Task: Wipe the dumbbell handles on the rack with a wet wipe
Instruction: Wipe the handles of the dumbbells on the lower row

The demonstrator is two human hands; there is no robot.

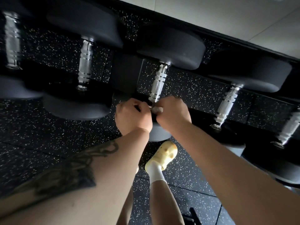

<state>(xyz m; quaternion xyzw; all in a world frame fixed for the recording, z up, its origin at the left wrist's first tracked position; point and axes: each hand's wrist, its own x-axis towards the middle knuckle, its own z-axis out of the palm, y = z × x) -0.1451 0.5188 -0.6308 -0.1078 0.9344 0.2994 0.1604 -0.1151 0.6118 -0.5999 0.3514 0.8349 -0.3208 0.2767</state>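
From the head view I look down on a row of dumbbells on the rack [125,69], their chrome handles running away from me over speckled black floor [48,137]. My two hands meet at the near end of the middle handle [158,83]. My left hand [133,114] is curled, fingertips pinching at the spot where the handle meets the near weight [159,132]. My right hand [173,111] is curled too, gripping a small bunched white wipe [157,109] pressed against the handle's near end. Another handle [84,62] sits left, one more [226,104] right. Below my wrists, a yellow shoe [164,155] with a white sock stands on the floor.
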